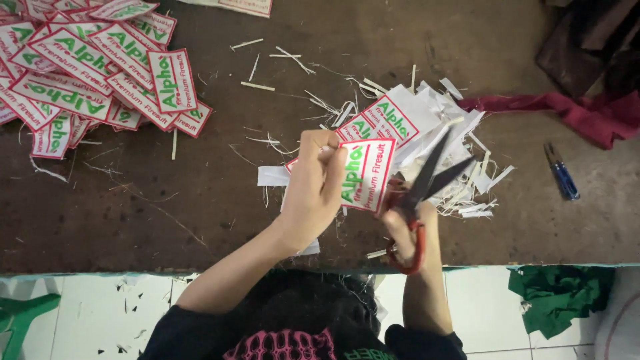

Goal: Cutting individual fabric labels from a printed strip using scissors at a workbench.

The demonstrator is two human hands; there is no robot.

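While the scissors (pixel 417 200) stand open at the label's lower right edge, the count reads as follows. Left hand (pixel 315 190): closed on one white label (pixel 367 175) with a red border and green lettering, held just above the brown table (pixel 220 207). Right hand (pixel 407 230): fingers through the red scissor handles, blades parted. Done, by the look of it: a heap of trimmed labels (pixel 93 73) at the table's far left corner. Left: a smaller stack of uncut pieces (pixel 393 120) just beyond the held label, amid white paper trimmings (pixel 467 187). Judged well past halfway. Also present: blue snips (pixel 562 172), red cloth (pixel 573 110), green cloth (pixel 557 303) on the floor.
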